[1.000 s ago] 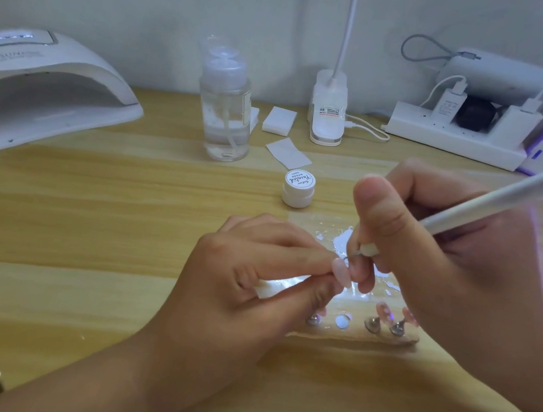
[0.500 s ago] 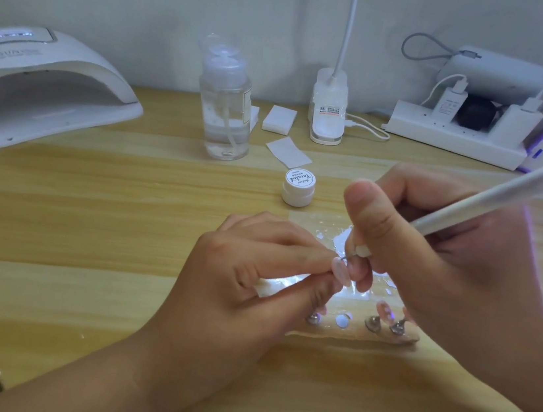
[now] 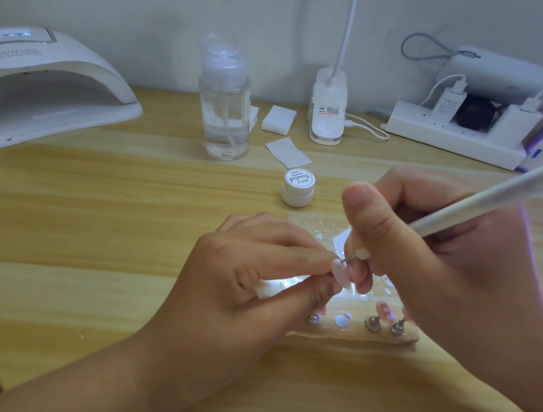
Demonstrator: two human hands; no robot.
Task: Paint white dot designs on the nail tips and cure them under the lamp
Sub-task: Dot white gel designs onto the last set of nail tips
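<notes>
Two nail tips point(image 3: 381, 312) partly behind right hand point(image 3: 445, 263), pen point(image 3: 506, 192) end offscreen.

Curing lamp point(image 3: 37, 88) far left; bottle point(image 3: 224, 109) rear-left of jar point(image 3: 297, 192); jar behind nail stand point(image 3: 350, 328).

A nail-art desk, in a home or a small salon — the wooden tabletop point(image 3: 89, 216) carries a white curing lamp point(image 3: 38, 81), a clear pump bottle point(image 3: 224, 109), a small gel pot point(image 3: 297, 192), white wipes point(image 3: 278, 119) and a stand of nail tips point(image 3: 353, 332), with a loaded power strip point(image 3: 451, 139) against a plain wall.
</notes>
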